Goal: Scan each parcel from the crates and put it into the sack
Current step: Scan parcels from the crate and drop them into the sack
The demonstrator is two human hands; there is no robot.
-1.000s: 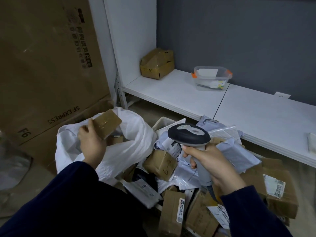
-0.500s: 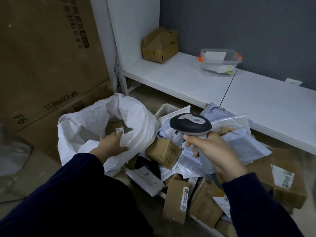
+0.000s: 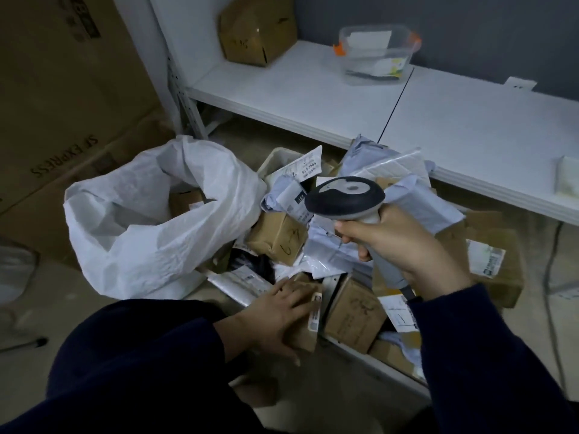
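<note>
A white woven sack (image 3: 150, 233) stands open on the floor at the left, with a brown parcel (image 3: 185, 198) lying inside it. Right of it, crates (image 3: 275, 155) overflow with brown boxes and grey mailers. My left hand (image 3: 275, 314) lies over a small brown labelled parcel (image 3: 305, 336) at the near edge of the pile, fingers across its top and thumb round its near side. My right hand (image 3: 401, 249) grips the handle of a grey and black barcode scanner (image 3: 344, 195), held above the pile with its head pointing left.
A low white shelf (image 3: 282, 89) runs behind the pile, carrying a brown carton (image 3: 257, 29) and a clear plastic tub (image 3: 376, 54). Large cardboard boxes (image 3: 62, 104) lean against the wall at the left. A cable (image 3: 551, 277) trails on the floor at the right.
My left hand dropped a brown parcel into the sack, came out bare, and moved right and down onto a small brown parcel in the pile. The scanner hand stayed roughly where it was.
</note>
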